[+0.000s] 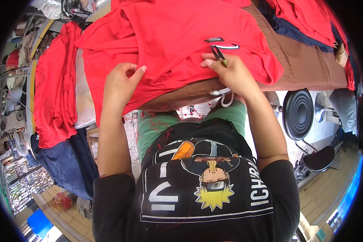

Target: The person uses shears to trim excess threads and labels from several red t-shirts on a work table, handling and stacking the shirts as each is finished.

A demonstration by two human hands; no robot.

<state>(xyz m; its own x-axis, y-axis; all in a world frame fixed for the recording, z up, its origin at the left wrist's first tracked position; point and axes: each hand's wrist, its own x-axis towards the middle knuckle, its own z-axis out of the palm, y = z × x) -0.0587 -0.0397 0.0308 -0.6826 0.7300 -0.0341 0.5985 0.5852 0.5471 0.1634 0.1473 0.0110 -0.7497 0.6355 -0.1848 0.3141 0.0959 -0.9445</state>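
Note:
A red garment [177, 32] lies spread over the brown-covered table in front of me. My left hand [119, 86] is closed at its near left part, thumb and curled fingers gripping the fabric. In my right hand [238, 76] is a pair of thread snips [219, 55] with dark blades and a yellow-green part; the blades point away from me, over the cloth. Just beyond the snips are a small dark label [213, 39] and a white-and-blue trim piece [230, 46]. The right fingertips rest close to or on the fabric; contact is hard to tell.
More red garments [54, 88] hang at the left above a dark blue cloth [70, 161]. Red and navy clothes [306, 20] lie at the far right of the brown table cover [310, 66]. A round black stool seat [297, 115] stands at right. Red threads cling to my lap.

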